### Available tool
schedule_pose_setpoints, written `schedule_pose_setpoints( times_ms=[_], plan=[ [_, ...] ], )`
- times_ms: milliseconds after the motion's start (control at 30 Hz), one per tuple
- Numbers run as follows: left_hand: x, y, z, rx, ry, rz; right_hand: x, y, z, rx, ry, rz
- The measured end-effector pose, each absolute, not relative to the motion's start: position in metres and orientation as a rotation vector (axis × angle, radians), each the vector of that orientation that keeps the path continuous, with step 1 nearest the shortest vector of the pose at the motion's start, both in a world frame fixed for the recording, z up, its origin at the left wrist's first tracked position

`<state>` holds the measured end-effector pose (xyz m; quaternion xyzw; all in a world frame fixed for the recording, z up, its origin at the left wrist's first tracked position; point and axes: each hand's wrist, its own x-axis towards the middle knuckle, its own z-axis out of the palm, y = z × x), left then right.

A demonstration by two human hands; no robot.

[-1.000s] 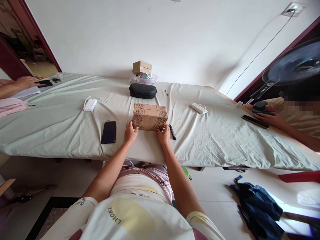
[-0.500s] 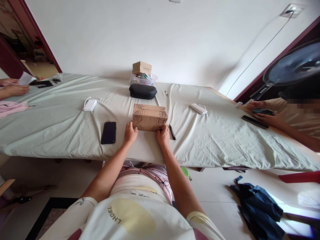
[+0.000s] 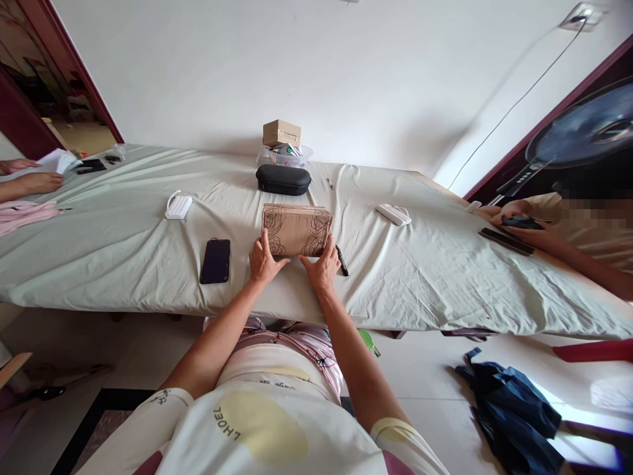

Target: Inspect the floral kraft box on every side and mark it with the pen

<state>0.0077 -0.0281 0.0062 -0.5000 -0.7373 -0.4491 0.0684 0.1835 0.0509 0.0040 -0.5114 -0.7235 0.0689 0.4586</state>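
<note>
A brown cardboard box [image 3: 297, 227] printed with dark swirls lies on the sheet-covered table [image 3: 123, 251] straight in front of me. My left hand [image 3: 263, 262] grips its near left corner, fingers spread up the side and thumb under the front. My right hand [image 3: 322, 266] holds the near right corner the same way. The box is tilted away from me, so its near face shows. A black pen [image 3: 341, 260] lies just right of my right hand, and a black phone [image 3: 215, 260] lies to the left.
Behind the box lie a black case [image 3: 283, 179], a clear tub with a small carton [image 3: 281, 132] on top, and white chargers [image 3: 178, 206] [image 3: 393, 214]. Other people's hands rest at the left end [image 3: 34, 182] and right end [image 3: 524, 227]. A fan [image 3: 583, 135] stands right.
The box has tipped away from me, its near edge lifted. Both my hands shifted from the lower corners to under and up the sides. The person on the left moved a paper.
</note>
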Motion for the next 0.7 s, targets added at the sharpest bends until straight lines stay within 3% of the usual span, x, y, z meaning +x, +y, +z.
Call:
schedule_pose_setpoints(
  times_ms=[267,700],
  plan=[
    [0.005,-0.027,0.004,-1.5,-2.193,-1.53,0.184,0.048,0.007,-1.204,-1.829,0.169],
    [-0.012,-0.017,-0.012,-1.375,-2.177,-1.825,0.188,0.057,0.001,-0.976,-1.701,0.467]
  ],
)
